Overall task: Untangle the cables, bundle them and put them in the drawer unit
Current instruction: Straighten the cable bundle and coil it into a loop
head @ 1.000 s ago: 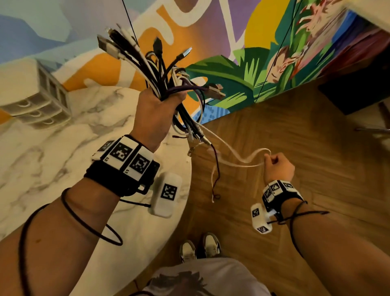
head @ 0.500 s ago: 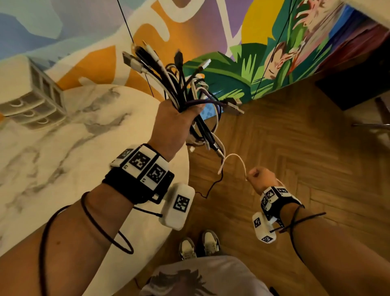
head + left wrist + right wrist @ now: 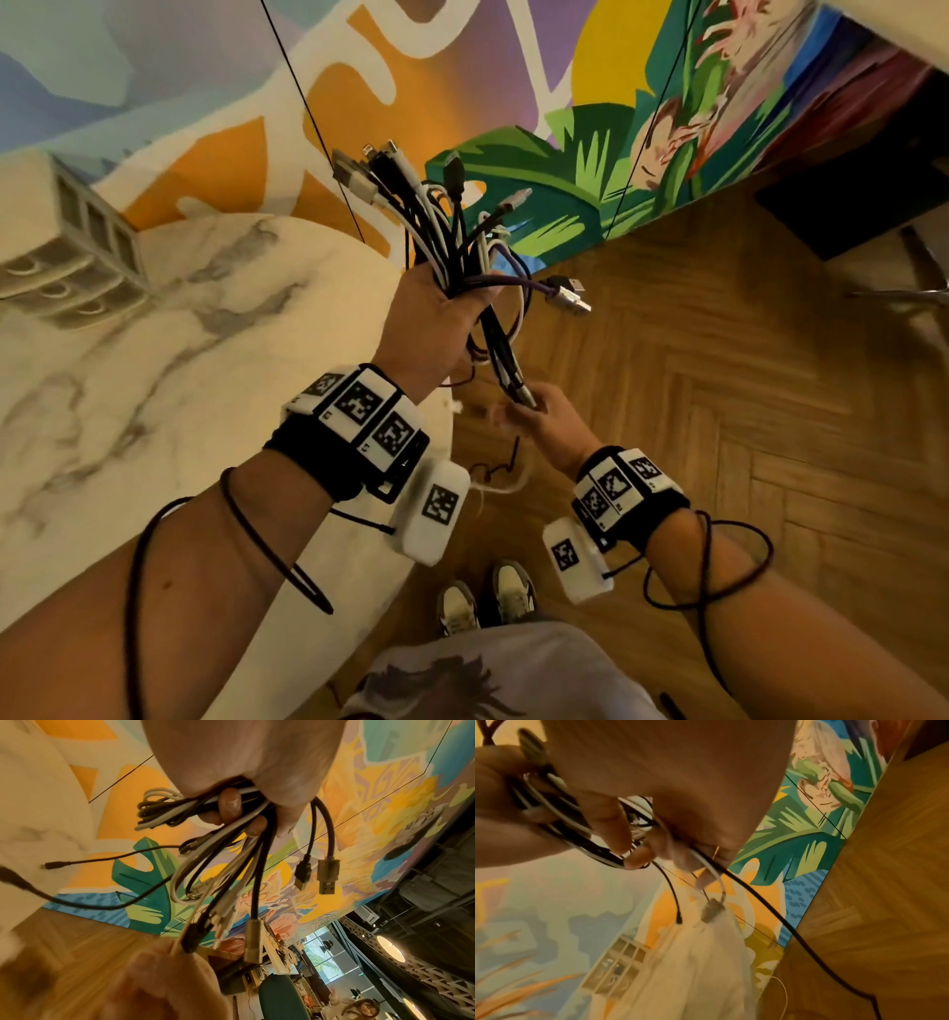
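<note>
My left hand [image 3: 436, 318] is raised over the table's edge and grips a thick bundle of black, white and purple cables [image 3: 452, 241], with plug ends sticking up and hanging down. In the left wrist view the fingers [image 3: 230, 801] curl round the cable bundle [image 3: 205, 852]. My right hand [image 3: 534, 419] is just below and pinches a white cable [image 3: 713, 872] at the bundle's lower ends. A thin dark cable [image 3: 498, 462] dangles under it. The drawer unit [image 3: 72, 257] stands at the far left of the marble table [image 3: 154, 385].
The round marble table fills the left; wooden herringbone floor [image 3: 719, 411] lies to the right. A painted mural wall [image 3: 565, 128] is behind. My shoes [image 3: 488, 601] show below. A dark box [image 3: 847, 205] sits at the right by the wall.
My right hand has moved up and left from the stretched white cable to just under the bundle. The slack cable now hangs below it. My left hand shifted right with the bundle.
</note>
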A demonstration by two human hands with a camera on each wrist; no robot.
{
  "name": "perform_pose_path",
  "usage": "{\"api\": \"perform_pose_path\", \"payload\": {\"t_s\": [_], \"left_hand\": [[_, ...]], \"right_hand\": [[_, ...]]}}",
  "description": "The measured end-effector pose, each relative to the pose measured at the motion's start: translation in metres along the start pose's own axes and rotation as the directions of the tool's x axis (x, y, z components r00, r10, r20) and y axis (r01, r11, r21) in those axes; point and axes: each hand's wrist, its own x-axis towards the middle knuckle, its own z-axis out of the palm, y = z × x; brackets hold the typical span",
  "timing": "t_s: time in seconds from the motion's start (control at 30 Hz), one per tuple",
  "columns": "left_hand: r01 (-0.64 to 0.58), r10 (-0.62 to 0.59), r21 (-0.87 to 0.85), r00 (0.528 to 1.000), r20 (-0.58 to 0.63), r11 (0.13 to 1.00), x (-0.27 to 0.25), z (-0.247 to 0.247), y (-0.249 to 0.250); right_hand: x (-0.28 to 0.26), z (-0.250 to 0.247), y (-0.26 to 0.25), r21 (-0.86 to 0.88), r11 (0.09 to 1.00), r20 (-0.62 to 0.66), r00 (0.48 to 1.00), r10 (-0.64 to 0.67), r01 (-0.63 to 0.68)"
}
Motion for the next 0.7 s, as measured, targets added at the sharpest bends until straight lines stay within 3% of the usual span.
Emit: {"api": "perform_pose_path", "payload": {"t_s": [0.17,0.27,0.37,0.47,0.5,0.57,0.63,0.7], "left_hand": [[0.028,-0.028,0.029,1.000,0.013,0.999,0.001,-0.012,-0.004],[0.055,-0.055,0.025,0.998,-0.022,0.998,0.005,-0.023,-0.005],[0.046,-0.048,-0.034,0.997,-0.055,0.998,0.012,-0.032,0.003],[0.031,-0.033,-0.054,0.999,-0.042,0.998,0.019,-0.036,0.007],[0.027,-0.029,-0.069,0.999,-0.030,0.997,0.020,-0.036,0.009],[0.021,-0.021,-0.124,1.000,0.002,0.992,0.021,-0.034,0.010],[0.010,-0.003,-0.160,0.999,0.045,0.987,0.020,-0.026,0.010],[0.011,0.004,-0.168,0.996,0.088,0.986,0.016,-0.013,0.007]], "right_hand": [[0.006,-0.008,0.011,-0.195,0.979,-0.270,0.963,-0.001,-0.053],[0.009,-0.022,0.021,-0.134,0.989,-0.418,0.909,0.002,-0.064],[0.007,-0.041,0.044,-0.243,0.950,-0.471,0.880,0.060,-0.196],[0.004,-0.068,0.079,-0.276,0.870,-0.521,0.824,0.222,-0.409],[0.001,-0.077,0.088,-0.300,0.816,-0.522,0.801,0.293,-0.494],[-0.006,-0.093,0.108,-0.486,0.575,-0.469,0.752,0.464,-0.658],[-0.012,-0.103,0.114,-0.618,0.353,-0.438,0.681,0.588,-0.702],[-0.011,-0.104,0.102,-0.664,0.316,-0.427,0.690,0.585,-0.678]]}}
